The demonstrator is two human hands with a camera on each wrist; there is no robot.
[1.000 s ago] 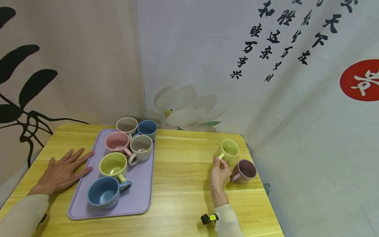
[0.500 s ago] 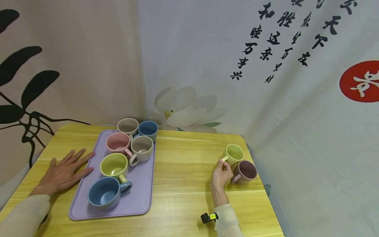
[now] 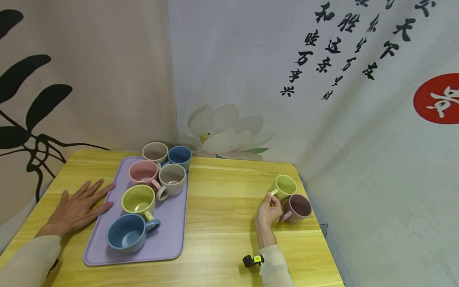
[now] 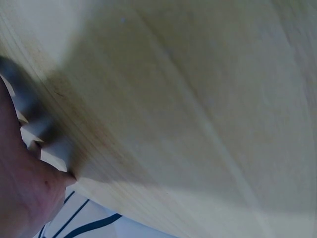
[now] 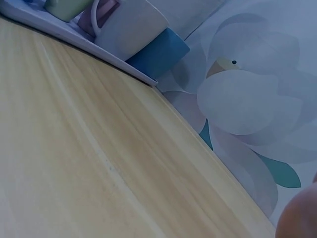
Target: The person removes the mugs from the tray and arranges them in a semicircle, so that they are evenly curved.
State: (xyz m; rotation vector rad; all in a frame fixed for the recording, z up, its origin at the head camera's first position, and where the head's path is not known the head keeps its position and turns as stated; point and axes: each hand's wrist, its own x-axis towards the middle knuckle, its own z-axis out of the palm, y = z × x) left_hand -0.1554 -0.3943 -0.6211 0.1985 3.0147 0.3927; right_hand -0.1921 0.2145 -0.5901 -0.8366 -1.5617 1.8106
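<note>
Head view: along the left edge of the frame, a dark leaf print (image 3: 46, 103) shows on the backdrop cloth (image 3: 118, 79). At lower left, the left hand (image 3: 77, 209) lies palm down on the tabletop (image 3: 222, 223), its fingers straight, spread and grasping nothing, some fingertips at the left rim of a lilac tray (image 3: 168, 243). The tray, left of centre, carries six upright cups. Lowest in the frame is a large blue cup (image 3: 125, 234), handle to the right; above it, a large yellow-green cup (image 3: 138, 198); above that, a pink cup (image 3: 142, 172). At the top end is a grey-brown cup (image 3: 155, 151); to its lower right, a pale grey cup (image 3: 172, 179); to its right, a small blue cup (image 3: 180, 156). Near centre, the cloth bears a pale flower print (image 3: 233, 133). Right of centre, the right hand (image 3: 268, 211) pinches the handle of a small yellow-green cup (image 3: 285, 187). This cup is at the right of the tabletop, just above a purple cup (image 3: 298, 208) in the frame; contact between them cannot be determined. The purple cup's handle points lower left, close to the right hand.
</note>
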